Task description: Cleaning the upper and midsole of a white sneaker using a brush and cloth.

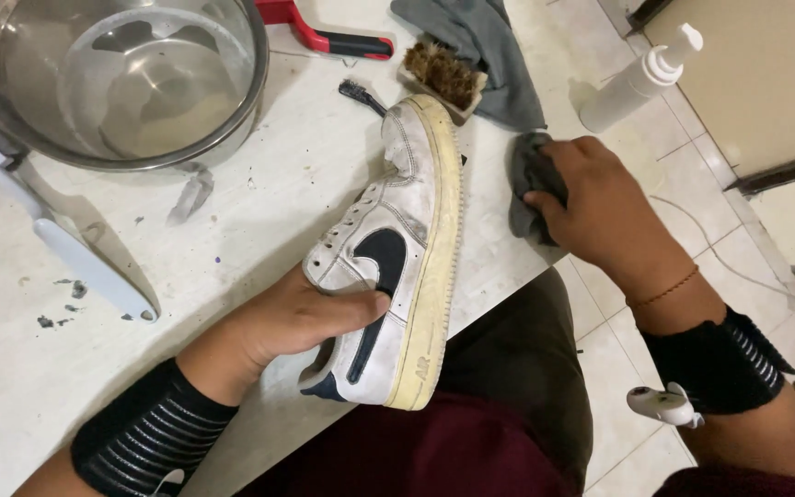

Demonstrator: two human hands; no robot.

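My left hand grips a worn white sneaker with a dark side mark and a yellowed sole. The shoe lies on its side on the white table, toe pointing away from me, heel over the table's front edge. My right hand is closed on a crumpled grey cloth, just right of the shoe's sole at the table's edge. Cloth and sole are a small gap apart. Both wrists wear black ribbed bands.
A steel bowl of water stands at the back left. A bristle brush, a grey rag, a red-handled tool and a small dark brush lie behind the shoe. A white pump bottle stands at the right. A white handle lies left.
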